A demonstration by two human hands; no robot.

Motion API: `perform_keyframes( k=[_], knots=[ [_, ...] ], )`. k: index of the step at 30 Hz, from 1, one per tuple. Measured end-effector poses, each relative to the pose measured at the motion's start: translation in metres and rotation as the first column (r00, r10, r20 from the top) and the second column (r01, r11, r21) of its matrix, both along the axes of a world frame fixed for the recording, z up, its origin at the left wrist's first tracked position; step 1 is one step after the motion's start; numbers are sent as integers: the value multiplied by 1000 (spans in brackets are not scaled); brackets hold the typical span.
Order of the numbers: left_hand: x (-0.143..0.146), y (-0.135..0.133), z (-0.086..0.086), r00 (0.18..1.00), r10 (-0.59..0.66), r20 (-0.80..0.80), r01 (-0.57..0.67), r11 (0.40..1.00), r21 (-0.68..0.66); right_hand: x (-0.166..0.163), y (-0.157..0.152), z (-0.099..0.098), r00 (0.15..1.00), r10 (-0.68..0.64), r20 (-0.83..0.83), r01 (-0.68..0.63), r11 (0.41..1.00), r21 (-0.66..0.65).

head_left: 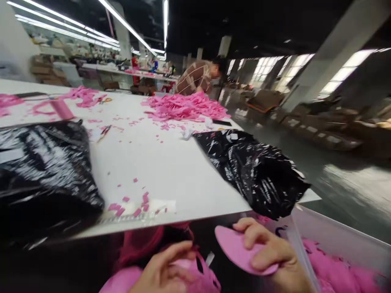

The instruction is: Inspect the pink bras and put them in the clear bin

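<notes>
At the lower right, my right hand [275,252] pinches a flat, rounded pink bra pad [229,243] between thumb and fingers, just below the table edge. My left hand [166,270] is closed on a pink bra [206,273] at the bottom of the view. Dark gaps and a small white tag show beside that bra, and its lower part is cut off by the frame. The pad and the bra are apart. Darker pink fabric [139,244] hangs under the table edge, partly in shadow.
A white table [128,162] bears pink scraps, a full black plastic bag [45,171] and a crumpled black bag [253,171]. Beyond lies a pink fabric heap [186,106], with a person [195,77] bent over behind it. A bin [348,228] holding pink pieces stands at right.
</notes>
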State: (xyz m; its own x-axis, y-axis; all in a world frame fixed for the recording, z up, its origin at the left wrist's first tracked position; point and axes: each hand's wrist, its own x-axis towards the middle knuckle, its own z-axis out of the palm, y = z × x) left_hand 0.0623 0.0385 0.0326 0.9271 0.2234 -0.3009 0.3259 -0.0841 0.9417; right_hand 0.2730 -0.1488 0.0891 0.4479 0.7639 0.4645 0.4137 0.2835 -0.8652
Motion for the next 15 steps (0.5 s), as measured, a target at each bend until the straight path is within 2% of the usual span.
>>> perform_keyframes(
  k=[1,2,3,5,7,10,13,15],
  knots=[
    [2,-7,2,1000,20,2,-20,993,-118,-17,13,-8,994,107,-36,-108,994,-20],
    [3,-12,4,997,56,51,-35,936,-351,-33,24,-17,979,188,-77,-191,981,-38],
    [2,-17,6,986,127,108,-59,872,-486,-46,34,-27,959,255,-123,-263,963,-52],
    [-2,-23,8,951,245,189,-94,810,-579,-64,45,-45,916,338,-214,-361,930,-75],
    [-9,-26,5,917,328,229,-151,814,-561,-70,49,-60,895,359,-266,-402,907,-129],
    [-24,-26,-5,886,411,216,-263,828,-494,-69,47,-76,910,303,-283,-379,885,-271],
    [-36,-22,-11,868,447,216,-339,852,-398,-68,42,-85,900,253,-355,-377,860,-344],
    [-40,-19,-12,871,440,218,-347,866,-361,-69,41,-89,875,229,-428,-394,849,-352]
  ],
)
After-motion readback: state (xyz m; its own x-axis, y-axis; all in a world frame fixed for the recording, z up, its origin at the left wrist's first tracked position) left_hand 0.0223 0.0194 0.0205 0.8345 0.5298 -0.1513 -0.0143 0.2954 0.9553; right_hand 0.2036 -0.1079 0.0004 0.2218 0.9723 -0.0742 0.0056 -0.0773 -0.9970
